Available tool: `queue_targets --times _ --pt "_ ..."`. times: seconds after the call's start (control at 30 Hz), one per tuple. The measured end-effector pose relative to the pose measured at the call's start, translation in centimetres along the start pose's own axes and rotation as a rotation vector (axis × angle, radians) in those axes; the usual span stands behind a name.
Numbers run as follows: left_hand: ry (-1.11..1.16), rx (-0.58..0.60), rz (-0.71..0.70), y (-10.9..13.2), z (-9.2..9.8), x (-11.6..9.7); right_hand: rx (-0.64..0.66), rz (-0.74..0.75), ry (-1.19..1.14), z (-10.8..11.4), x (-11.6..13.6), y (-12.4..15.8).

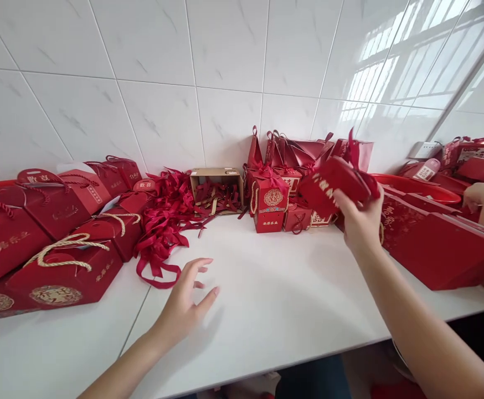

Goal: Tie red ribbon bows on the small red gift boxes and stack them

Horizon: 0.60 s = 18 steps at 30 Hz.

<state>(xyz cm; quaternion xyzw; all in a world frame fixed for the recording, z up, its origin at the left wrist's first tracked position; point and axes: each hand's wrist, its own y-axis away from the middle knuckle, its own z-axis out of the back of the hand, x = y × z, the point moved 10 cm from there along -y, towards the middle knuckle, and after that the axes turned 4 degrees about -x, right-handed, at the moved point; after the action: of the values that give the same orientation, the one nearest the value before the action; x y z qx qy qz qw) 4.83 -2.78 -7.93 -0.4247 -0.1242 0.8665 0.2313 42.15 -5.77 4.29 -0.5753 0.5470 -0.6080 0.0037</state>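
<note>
My right hand (pixel 360 219) is raised over the white table (pixel 275 299) and grips a small red gift box (pixel 333 185) with gold lettering, tilted, close to a cluster of small red boxes (pixel 272 202) topped with ribbon bows. My left hand (pixel 186 302) hovers just above the table with fingers spread, holding nothing. A heap of loose red ribbons (pixel 165 221) lies just beyond its fingertips.
Large red gift boxes with rope handles (pixel 65 266) crowd the left. An open cardboard box (pixel 217 188) holding ribbons stands by the tiled wall. Red paper bags (pixel 304 149) stand behind, flat red boxes (pixel 441 249) lie right. Another person's hand (pixel 480 197) shows at the right edge.
</note>
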Motion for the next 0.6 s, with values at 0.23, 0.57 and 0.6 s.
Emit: queue_targets --times 0.23,0.57,0.6 --pt "-0.110 0.153 -0.075 1.3 -2.8 0.9 -0.153 -0.084 0.492 -4.3 -3.5 -5.6" --pt "-0.100 0.189 -0.083 1.5 -2.7 0.4 -0.061 0.002 0.827 -7.7 -6.2 -4.9" --pt "-0.102 0.192 -0.079 1.5 -2.7 0.4 -0.028 0.012 0.848 -8.0 -6.6 -4.7"
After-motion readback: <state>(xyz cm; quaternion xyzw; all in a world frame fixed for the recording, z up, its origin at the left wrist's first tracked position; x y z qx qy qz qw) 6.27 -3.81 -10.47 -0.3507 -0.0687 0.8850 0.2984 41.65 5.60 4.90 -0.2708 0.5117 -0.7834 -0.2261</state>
